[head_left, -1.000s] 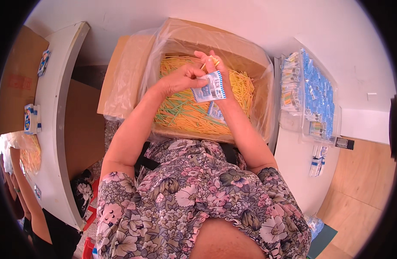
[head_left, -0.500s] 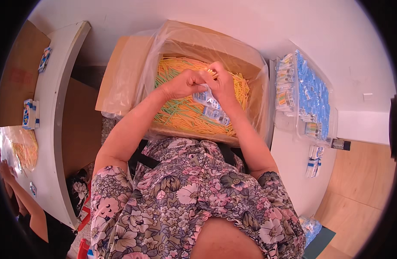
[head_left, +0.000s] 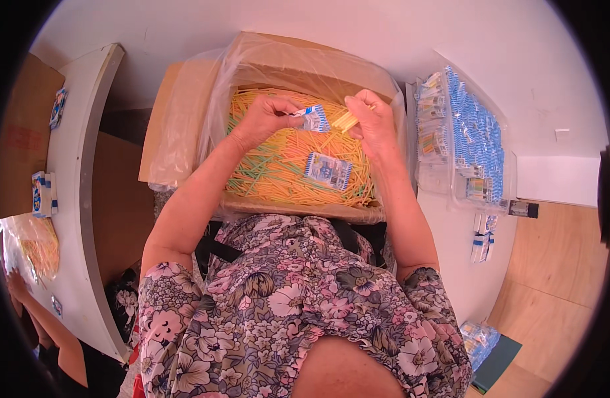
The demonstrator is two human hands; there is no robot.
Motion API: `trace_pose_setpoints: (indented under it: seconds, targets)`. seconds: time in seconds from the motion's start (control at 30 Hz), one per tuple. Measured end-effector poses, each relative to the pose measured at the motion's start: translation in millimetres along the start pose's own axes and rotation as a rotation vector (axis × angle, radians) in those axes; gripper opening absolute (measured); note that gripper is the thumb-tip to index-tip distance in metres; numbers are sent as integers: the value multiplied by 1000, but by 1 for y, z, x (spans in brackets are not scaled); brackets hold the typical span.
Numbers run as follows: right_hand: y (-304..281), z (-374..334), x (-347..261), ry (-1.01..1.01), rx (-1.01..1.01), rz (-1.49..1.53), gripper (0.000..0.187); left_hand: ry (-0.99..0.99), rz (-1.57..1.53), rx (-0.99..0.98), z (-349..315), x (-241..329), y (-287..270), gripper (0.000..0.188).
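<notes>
My left hand (head_left: 268, 123) pinches a small clear plastic packet (head_left: 313, 119) with blue and white print. Facing it, my right hand (head_left: 376, 126) grips a small bundle of thin yellow sticks (head_left: 345, 122), whose ends point toward the packet without touching it. Both hands are above a cardboard box (head_left: 298, 208) lined with clear plastic film. Loose thin sticks (head_left: 272, 180) in yellow, orange and green fill the box. Another clear packet (head_left: 327, 171) with blue striped ends lies flat on them, below and between my hands.
Clear plastic bins (head_left: 456, 192) holding many blue-edged packets stand at right, with a few packets (head_left: 483, 237) nearer me. Along the left runs a white table (head_left: 79, 219) with small packs and a bag of sticks (head_left: 38, 249), where another person's hand (head_left: 16, 285) rests.
My hands have come apart. The left has moved left with one packet, and the right now shows the yellow sticks clear of it. The lower packet lies in view on the sticks.
</notes>
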State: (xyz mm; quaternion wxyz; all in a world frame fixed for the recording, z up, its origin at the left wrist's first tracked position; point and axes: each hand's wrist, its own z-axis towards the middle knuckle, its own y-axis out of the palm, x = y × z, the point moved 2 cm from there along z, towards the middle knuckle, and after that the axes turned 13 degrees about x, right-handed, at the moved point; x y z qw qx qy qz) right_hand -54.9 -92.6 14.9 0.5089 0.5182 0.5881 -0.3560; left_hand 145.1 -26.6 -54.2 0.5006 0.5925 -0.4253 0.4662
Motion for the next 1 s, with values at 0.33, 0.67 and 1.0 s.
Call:
trace_pose_setpoints:
  seconds: [0.33,0.67,1.0]
  targets:
    - [16,0,-2,-350,73,-375,22,68,52,-119,-1,8,3,14]
    - [37,-29,-22,-423,47,-469,27,-125,-15,-127,-5,-3,3,23]
    - [-77,-107,-47,-879,-14,-697,20,-32,276,-375,18,-29,66,40]
